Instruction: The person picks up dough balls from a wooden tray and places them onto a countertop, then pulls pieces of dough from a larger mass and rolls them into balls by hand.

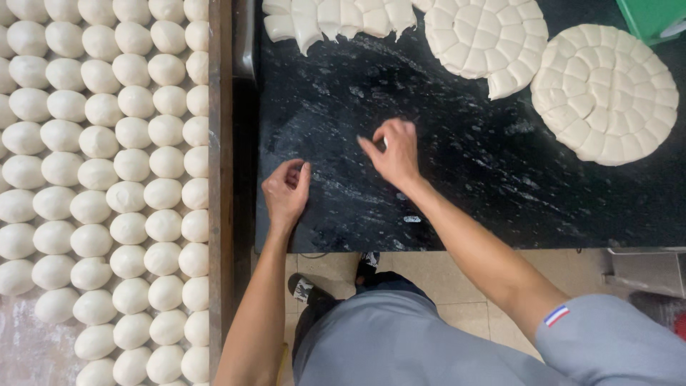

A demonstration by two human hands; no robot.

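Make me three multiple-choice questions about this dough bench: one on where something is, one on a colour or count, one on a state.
1. Where do the rolled dough balls lie?
A. left of the dark slab
B. on the floor
C. in the green bin

2. What colour is the slab?
A. white
B. black, flecked
C. red

3. How is the round dough disc at far right?
A. uncut
B. scored into pieces, whole
C. rolled into balls

Key: 1 A, rows fill the tray beside the slab; 2 B, dark stone shows under the left hand and right hand; 3 B, cut lines cross it.
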